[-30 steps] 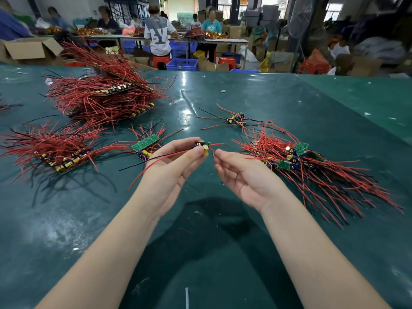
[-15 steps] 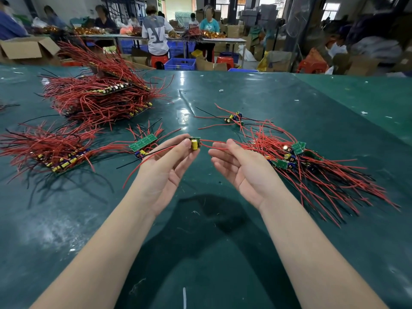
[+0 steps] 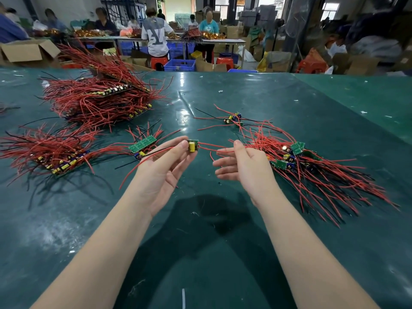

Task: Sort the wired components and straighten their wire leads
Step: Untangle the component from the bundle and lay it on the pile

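Yellow-capped component (image 3: pixel 192 146) sits pinched at the left hand's (image 3: pixel 163 170) fingertips, its red lead (image 3: pixel 214 149) running rightward into the right hand's (image 3: pixel 242 166) thumb-and-forefinger pinch.

A dark green counter (image 3: pixel 256 101) fills the foreground, its scuffed surface glossy with reflected light. Beyond its far edge stands a long worktable (image 3: pixel 156 40) where several people sit, one on a red stool (image 3: pixel 158 61). A blue plastic crate (image 3: pixel 180 64) sits on the floor beneath it, among open cardboard boxes (image 3: pixel 26 52), and further cartons (image 3: pixel 256 17) are stacked deeper in the room. Daylight enters through windows (image 3: pixel 330 7) and a bright doorway (image 3: pixel 177 5) at the back, while the right side of the hall lies in shadow, crowded with bags and bundles.
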Demonstrator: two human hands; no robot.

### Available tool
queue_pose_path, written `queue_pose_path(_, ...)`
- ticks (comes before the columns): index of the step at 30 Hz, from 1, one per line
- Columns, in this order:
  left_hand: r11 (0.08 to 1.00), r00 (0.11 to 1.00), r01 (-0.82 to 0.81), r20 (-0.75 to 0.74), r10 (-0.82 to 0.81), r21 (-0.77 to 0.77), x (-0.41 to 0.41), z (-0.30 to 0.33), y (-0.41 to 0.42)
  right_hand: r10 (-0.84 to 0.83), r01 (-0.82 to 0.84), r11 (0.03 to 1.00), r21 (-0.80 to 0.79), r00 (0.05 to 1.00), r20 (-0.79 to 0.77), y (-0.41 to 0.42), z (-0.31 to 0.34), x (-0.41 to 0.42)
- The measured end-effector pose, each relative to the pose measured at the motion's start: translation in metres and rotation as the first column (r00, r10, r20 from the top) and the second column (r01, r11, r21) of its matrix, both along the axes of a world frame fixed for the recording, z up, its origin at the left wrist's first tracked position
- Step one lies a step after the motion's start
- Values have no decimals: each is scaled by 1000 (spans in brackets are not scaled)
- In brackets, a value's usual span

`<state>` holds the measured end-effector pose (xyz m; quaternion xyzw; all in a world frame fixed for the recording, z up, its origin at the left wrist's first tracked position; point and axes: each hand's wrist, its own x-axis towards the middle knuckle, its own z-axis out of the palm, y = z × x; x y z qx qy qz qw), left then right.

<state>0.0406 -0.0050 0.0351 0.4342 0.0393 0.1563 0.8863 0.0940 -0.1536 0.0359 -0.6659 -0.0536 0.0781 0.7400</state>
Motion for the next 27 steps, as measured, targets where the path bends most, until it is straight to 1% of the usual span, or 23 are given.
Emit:
queue_pose_path(1, 1000, 1000, -1, -1, 1, -1, 0, 0, 0, -26, 28, 998, -55, 999, 35, 0, -1, 0)
queue_pose_path(2, 1000, 1000, -2, 0, 2, -6, 0, 1, 1, -36, 39, 997, -70, 998, 43, -1, -1, 1)
queue_pose_path(3, 1000, 1000, 0, 4, 0, -16, 1, 1, 1, -23, 23, 999, -32, 1000, 13, -2, 0, 1)
queue_pose_path(4, 1000, 1000, 3, 9, -3, -29, 1, 1, 1, 19, -17, 999, 45, 999, -45, -3, 1, 1)
queue_pose_path(6, 999, 1000, 13, 9, -13, -39, 1, 1, 0, 149, -118, 975, 190, 976, -161, -3, 2, 0)
queue_pose_path(8, 998, 1000, 32, 1, -32, -47, 1, 0, -2, 246, -197, 952, 234, 947, -205, -1, 1, -1)
queue_pose_path(9, 998, 999, 40, -5, -40, -53, 1, -1, -2, 267, -213, 945, 248, 941, -209, 0, 0, -1)
queue_pose_path(11, 997, 998, 51, -20, -53, -58, 2, -1, -2, 260, -184, 930, 318, 941, -216, 2, -1, 0)
queue_pose_path(13, 997, 998, 59, -28, -61, -57, 2, -2, -1, 213, -107, 909, 402, 949, -230, 0, -1, 2)
queue_pose_path(15, 997, 997, 61, -35, -62, -40, 3, -2, -1, 173, -56, 891, 450, 959, -223, -3, 1, 4)
queue_pose_path(18, 998, 997, 60, -41, -60, -7, 3, -3, -3, 106, -18, 887, 461, 980, -166, -5, 1, 7)
queue_pose_path(20, 999, 998, 53, -44, -53, -11, 2, -3, -2, 65, 4, 891, 453, 989, -135, -7, 2, 9)
queue_pose_path(21, 999, 998, 47, -45, -47, -13, 2, -3, -1, 65, 10, 879, 477, 988, -141, -8, 3, 10)
queue_pose_path(24, 999, 998, 37, -43, -38, -12, 3, -3, 0, 129, 40, 786, 617, 965, -227, -11, 6, 12)
queue_pose_path(25, 999, 998, 35, -44, -36, -15, 3, -4, 0, 135, 51, 773, 633, 961, -241, -12, 6, 12)
queue_pose_path(27, 999, 999, 26, -46, -27, -27, 4, -4, -1, 119, 46, 798, 601, 966, -231, -12, 4, 12)
